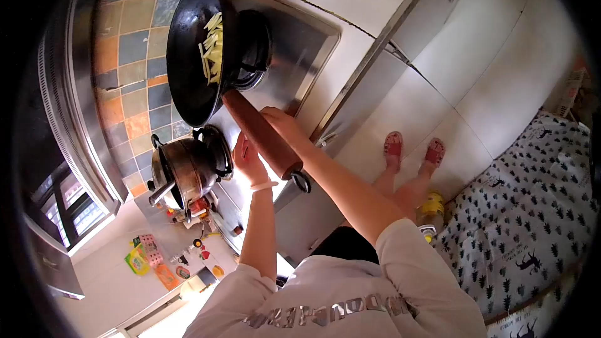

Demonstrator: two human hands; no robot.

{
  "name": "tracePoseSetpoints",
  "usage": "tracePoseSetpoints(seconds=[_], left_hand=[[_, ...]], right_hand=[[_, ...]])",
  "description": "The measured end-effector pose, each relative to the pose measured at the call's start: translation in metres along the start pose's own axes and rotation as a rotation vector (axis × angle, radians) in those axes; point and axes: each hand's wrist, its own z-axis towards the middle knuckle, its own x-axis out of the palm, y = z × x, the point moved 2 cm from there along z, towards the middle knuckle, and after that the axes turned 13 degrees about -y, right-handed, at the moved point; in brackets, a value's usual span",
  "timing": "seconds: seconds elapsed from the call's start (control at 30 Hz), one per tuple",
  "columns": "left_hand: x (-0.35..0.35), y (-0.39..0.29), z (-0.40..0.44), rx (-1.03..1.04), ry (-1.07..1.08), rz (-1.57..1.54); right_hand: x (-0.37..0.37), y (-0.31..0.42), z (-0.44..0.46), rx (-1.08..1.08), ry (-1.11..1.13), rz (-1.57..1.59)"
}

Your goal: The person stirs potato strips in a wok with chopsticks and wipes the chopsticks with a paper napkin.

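The round black wok (188,62) sat over the black burner (255,40) on the shiny steel hob (307,44), with pale yellow cut strips (213,50) lying in a loose heap inside it. Its thick reddish-brown wooden handle (261,133), tipped with a dark metal loop (302,181), jutted out between the forearms and crossed in front of both hands in the view. The right hand (285,125) was on one side of the handle, partly hidden by it; the left hand (249,161), below a pale wristband (264,185), was on the other, near the silvery metal pot (194,166). Whether either hand's fingers were closed on anything could not be told, nor whether they touched the handle. The strips lay beyond the handle's far end, well apart from both hands.
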Motion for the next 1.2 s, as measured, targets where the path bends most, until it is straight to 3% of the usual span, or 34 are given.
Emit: tracePoseSetpoints(seconds=[0.07,0.1,0.13,0.2,0.27,0.3,0.37,0.43,0.47,0.5,0.53,0.6,0.67,0.83,0.97,1.03,1.07,1.1,1.13,1.17,1.2], left_hand=[[0.015,-0.022,-0.005,-0.240,0.004,-0.188],[0.020,-0.034,-0.015,0.057,0.101,-0.015],[0.025,-0.036,-0.017,-0.154,0.072,-0.195],[0.028,-0.043,-0.020,0.140,0.235,0.345],[-0.015,0.024,0.013,-0.022,0.172,-0.095],[-0.026,0.039,0.022,0.128,0.133,0.034],[0.020,-0.023,-0.016,-0.284,0.332,-0.592],[0.029,-0.031,-0.018,-0.117,0.282,-0.346],[0.027,-0.029,-0.013,-0.314,0.081,-0.311],[0.009,-0.014,0.009,-0.463,0.110,-0.454],[0.015,-0.015,0.007,-0.347,0.324,-0.519],[0.019,-0.019,0.003,-0.269,0.364,-0.480],[0.017,-0.024,-0.002,-0.335,0.018,-0.277],[0.029,-0.033,-0.011,-0.140,0.058,0.144],[-0.004,0.018,0.009,-0.134,0.123,-0.211],[0.002,0.011,0.003,-0.048,0.073,-0.128],[0.005,0.007,0.000,0.022,0.040,-0.036],[0.010,-0.009,-0.004,0.117,0.018,0.182],[0.015,-0.025,-0.009,0.208,-0.014,0.403],[0.008,0.001,-0.003,0.111,0.003,0.186],[0.014,-0.013,-0.008,0.099,-0.027,0.193]], right_hand=[[0.003,-0.001,-0.003,0.019,-0.004,-0.006],[0.002,0.000,-0.002,-0.018,0.012,-0.034],[0.002,0.000,-0.002,0.077,0.079,-0.001],[0.001,0.000,-0.003,-0.039,0.083,-0.036],[0.003,-0.001,-0.004,-0.041,0.069,-0.034],[0.004,-0.003,-0.005,-0.039,0.067,-0.028],[0.005,-0.005,-0.007,-0.037,0.064,-0.030],[0.006,-0.005,-0.007,-0.040,0.059,-0.045],[0.005,-0.005,-0.007,-0.042,0.065,-0.050],[0.005,-0.006,-0.007,-0.037,0.069,-0.058],[0.006,-0.007,-0.008,-0.033,0.074,-0.066],[0.007,-0.008,-0.008,-0.047,0.066,-0.074],[0.006,-0.009,-0.009,-0.048,0.080,-0.080],[0.007,-0.009,-0.009,-0.061,0.096,-0.108],[0.001,-0.002,-0.005,-0.047,0.167,-0.186],[-0.003,0.004,-0.006,-0.110,0.039,-0.155],[-0.002,0.003,-0.005,0.135,0.066,0.024],[-0.003,0.006,-0.003,0.179,0.226,-0.098],[0.004,0.000,-0.007,0.159,0.151,-0.093],[0.011,-0.006,-0.012,0.097,0.109,-0.113],[0.017,-0.010,-0.016,0.037,0.066,-0.136]])
